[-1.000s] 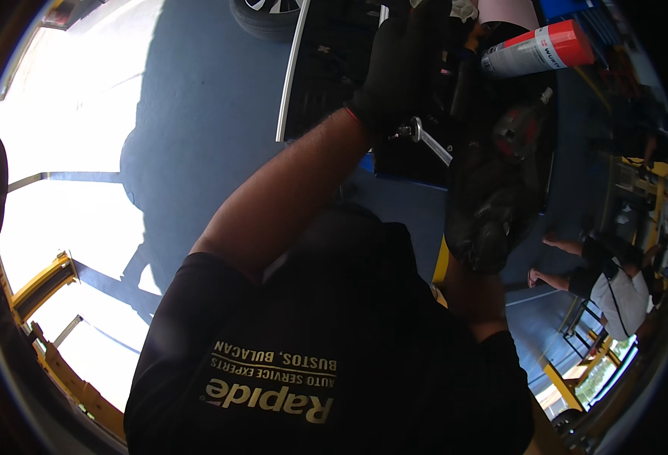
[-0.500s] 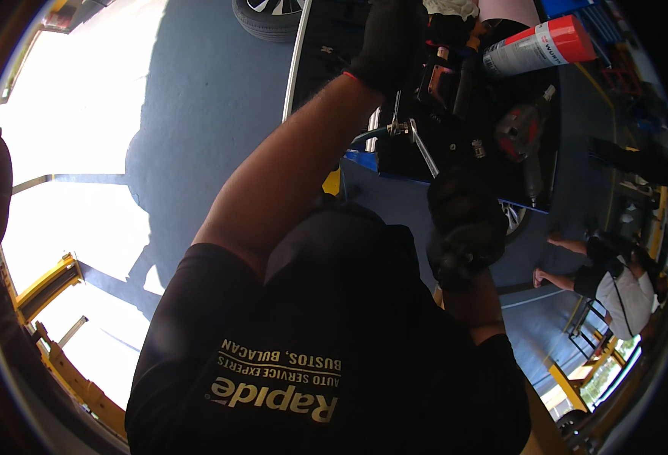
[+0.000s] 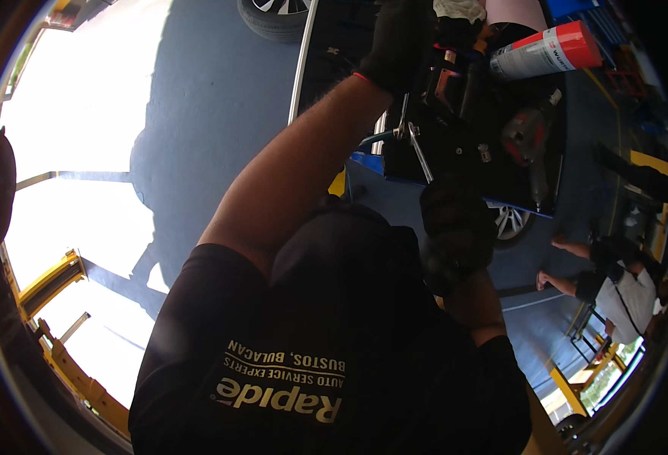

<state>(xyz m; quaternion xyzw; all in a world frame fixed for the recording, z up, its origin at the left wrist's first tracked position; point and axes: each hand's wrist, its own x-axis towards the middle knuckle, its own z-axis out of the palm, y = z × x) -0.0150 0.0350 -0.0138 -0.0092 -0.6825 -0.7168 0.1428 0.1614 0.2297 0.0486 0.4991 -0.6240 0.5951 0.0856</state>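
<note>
My right hand [image 3: 459,236], in a black glove, is closed around the near end of a slim silver wrench [image 3: 422,158]. The wrench's far end meets a small metal fitting [image 3: 403,132] at the end of a dark green hose [image 3: 376,139]. Reaching far forward, my left hand [image 3: 400,47] is also black-gloved and looks closed; its fingers are mostly lost in dark shadow. A thin metal tool [image 3: 404,111] runs from beneath that glove down to the same fitting. I cannot make out the tool's other end.
A red-capped spray can [image 3: 535,56], a red and grey power tool [image 3: 525,135] and a white cloth [image 3: 461,9] lie on the black, blue-edged surface [image 3: 466,178]. Wheels [image 3: 273,29] stand nearby. At the right is another person [image 3: 625,303]; yellow steel structures [image 3: 50,287] stand at the left.
My right hand has shifted left and slightly toward me, swinging the wrench's near end with it. My left hand stays by the fitting. The whole view has moved a little.
</note>
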